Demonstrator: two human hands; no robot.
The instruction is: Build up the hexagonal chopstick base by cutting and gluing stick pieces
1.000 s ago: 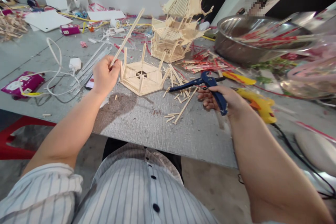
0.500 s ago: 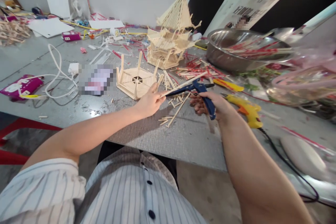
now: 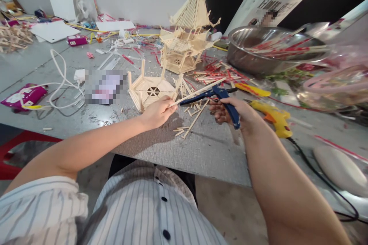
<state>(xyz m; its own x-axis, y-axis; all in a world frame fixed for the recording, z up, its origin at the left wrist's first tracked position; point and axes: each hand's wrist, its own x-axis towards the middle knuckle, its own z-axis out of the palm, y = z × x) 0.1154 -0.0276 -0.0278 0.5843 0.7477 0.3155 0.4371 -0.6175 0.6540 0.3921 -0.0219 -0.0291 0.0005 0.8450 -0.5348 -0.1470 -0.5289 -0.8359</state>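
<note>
My left hand [image 3: 159, 111] pinches one end of a thin wooden stick [image 3: 198, 92], which slants up to the right across the blue hand cutter [image 3: 220, 93]. My right hand [image 3: 230, 111] is wrapped around the cutter's handles, with its long dark end pointing toward my left fingers. Whether the blades touch the stick I cannot tell. Just behind my left hand rests a hexagonal stick frame [image 3: 136, 93] with upright posts and a spoked opening. Short cut stick pieces [image 3: 180, 130] lie below the cutter.
A tiered stick pagoda [image 3: 184, 42] stands behind. To the right are a metal basin [image 3: 244, 55], a yellow glue gun [image 3: 277, 118] with a black cord, and a yellow-handled knife [image 3: 253, 90]. A phone [image 3: 106, 86] and white cable [image 3: 64, 65] lie left.
My left hand has shifted left and slightly toward me, with the stick's near end. The hexagonal frame appears turned a little. My right hand keeps its hold on the cutter.
</note>
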